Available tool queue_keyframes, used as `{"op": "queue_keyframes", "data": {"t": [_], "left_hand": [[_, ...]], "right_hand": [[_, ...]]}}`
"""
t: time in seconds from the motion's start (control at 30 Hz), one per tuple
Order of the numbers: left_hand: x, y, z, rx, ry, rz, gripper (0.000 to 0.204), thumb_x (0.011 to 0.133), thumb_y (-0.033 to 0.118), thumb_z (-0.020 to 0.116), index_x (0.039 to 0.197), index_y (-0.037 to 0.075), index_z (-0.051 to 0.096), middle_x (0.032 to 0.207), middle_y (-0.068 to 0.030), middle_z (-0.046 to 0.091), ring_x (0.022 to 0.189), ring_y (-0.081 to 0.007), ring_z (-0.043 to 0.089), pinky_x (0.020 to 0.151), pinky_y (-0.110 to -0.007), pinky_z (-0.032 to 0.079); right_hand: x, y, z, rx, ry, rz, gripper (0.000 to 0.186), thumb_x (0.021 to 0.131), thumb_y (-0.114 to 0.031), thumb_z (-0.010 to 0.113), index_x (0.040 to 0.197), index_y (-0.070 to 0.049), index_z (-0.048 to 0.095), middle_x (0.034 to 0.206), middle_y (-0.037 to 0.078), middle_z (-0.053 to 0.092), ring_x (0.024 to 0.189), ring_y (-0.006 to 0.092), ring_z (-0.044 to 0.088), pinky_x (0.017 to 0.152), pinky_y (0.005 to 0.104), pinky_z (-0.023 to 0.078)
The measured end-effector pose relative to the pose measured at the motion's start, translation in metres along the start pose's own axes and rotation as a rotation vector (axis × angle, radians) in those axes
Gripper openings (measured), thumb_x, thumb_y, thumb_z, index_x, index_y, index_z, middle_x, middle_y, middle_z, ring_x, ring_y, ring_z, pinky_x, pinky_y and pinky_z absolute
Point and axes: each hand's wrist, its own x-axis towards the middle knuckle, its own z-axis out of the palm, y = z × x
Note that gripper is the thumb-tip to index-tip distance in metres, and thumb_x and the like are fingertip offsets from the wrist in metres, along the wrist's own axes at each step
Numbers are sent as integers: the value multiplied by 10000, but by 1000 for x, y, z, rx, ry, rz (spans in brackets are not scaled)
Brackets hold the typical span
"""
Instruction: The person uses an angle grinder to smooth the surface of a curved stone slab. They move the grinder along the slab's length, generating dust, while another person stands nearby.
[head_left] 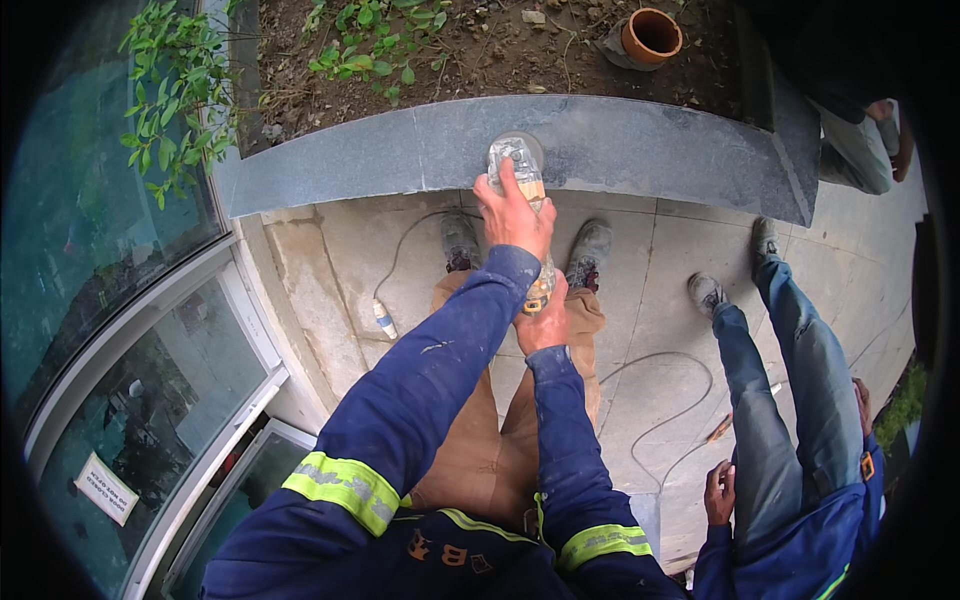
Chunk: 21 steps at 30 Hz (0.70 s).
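My left hand [517,218] is wrapped over the front of an angle grinder [505,150], whose head looks dusty and pale. Behind it, my right hand [546,322] grips the rear of the tool's body, near a yellow and black part. The round grey disc [535,148] under the head lies against the top of a grey stone ledge [640,150]; whether it is spinning cannot be told. Both sleeves are dark blue with reflective bands.
Beyond the ledge lies a soil bed [480,60] with plants and a terracotta pot [650,38]. A cable connector [384,318] and cord lie on the paving. At right stands a co-worker in jeans [790,380]; another person [860,140] is farther back. Glazed door frames [150,400] border the left.
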Motion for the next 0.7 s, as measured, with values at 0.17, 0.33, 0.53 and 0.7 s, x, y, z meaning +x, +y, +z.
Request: {"op": "queue_keyframes", "data": {"t": [0.17, 0.33, 0.53, 0.7], "left_hand": [[7, 0, 8, -27, 63, 69, 844, 741, 196, 751, 1435, 124, 277, 1323, -274, 286, 1131, -510, 466, 955, -528, 430], [15, 4, 5, 20, 50, 85, 837, 763, 168, 736, 1450, 120, 260, 1355, -288, 256, 1146, -516, 451, 946, -519, 453], [-3, 2, 10, -18, 27, 53, 846, 740, 184, 751, 1438, 125, 275, 1333, -286, 275, 1135, -516, 461, 955, -521, 433], [1, 10, 15, 2, 27, 83, 836, 748, 166, 742, 1441, 125, 276, 1344, -282, 263, 1149, -512, 449, 939, -521, 452]], "right_hand": [[6, -14, -6, -18, -8, 39, 825, 679, -46, 693, 1399, -112, 296, 1009, 266, 660, 972, 463, 627, 829, 482, 505], [13, -20, -3, 22, -14, 30, 810, 686, -49, 698, 1391, -108, 304, 1019, 265, 659, 987, 457, 626, 839, 470, 505], [2, 1, -4, 28, 22, 10, 820, 690, -69, 732, 1391, -113, 307, 1048, 260, 654, 989, 449, 630, 840, 469, 506], [6, -2, -7, -2, 80, -22, 820, 693, -83, 745, 1388, -113, 311, 1049, 256, 655, 986, 448, 631, 844, 468, 506]]}}
